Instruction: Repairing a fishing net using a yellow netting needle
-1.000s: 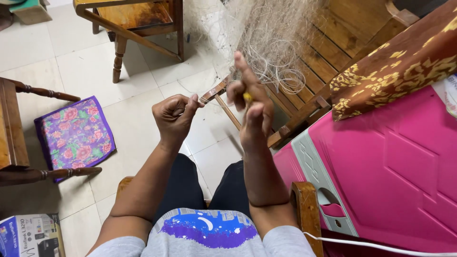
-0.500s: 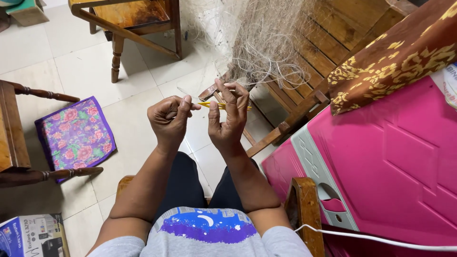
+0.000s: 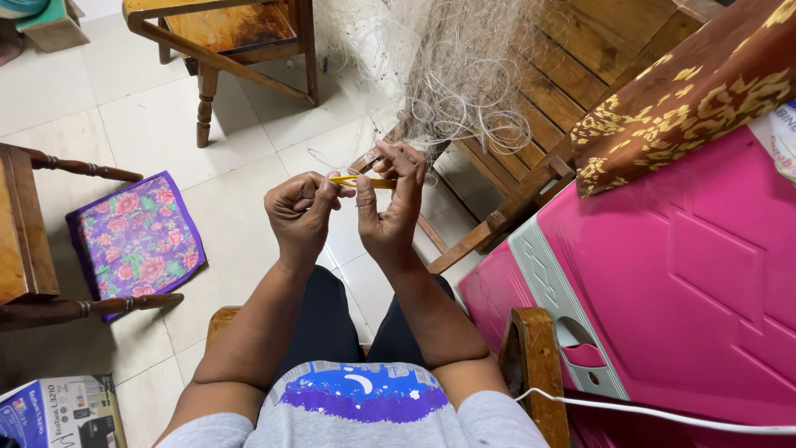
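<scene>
Looking down from the head camera, I could not make out the thin line running between the hands; it was too fine against the pale floor tiles (image 3: 240,224). The left hand (image 3: 300,214) was clenched, its fingers pinching the near end of a slim yellow netting needle (image 3: 356,180), and the right hand (image 3: 394,207) grasped the same needle further along, fingertips pressed round it. That needle sat between the two hands, held up in the air above my lap, just beside the low edge of the fishing net (image 3: 452,79).

That net hung as a pale, wiry tangle of loops, and its top was cut off by the frame. It draped over a slatted wooden bench (image 3: 572,75) on the far right. A brown cloth with gold flowers (image 3: 680,99) lay over a glossy pink plastic cabinet (image 3: 688,274) on the right. A wooden chair (image 3: 224,41) stood far left, only partly in view. A purple floral cushion (image 3: 137,241) lay on the floor to the left, and a printed cardboard box (image 3: 58,412) was cropped at the near left corner.
</scene>
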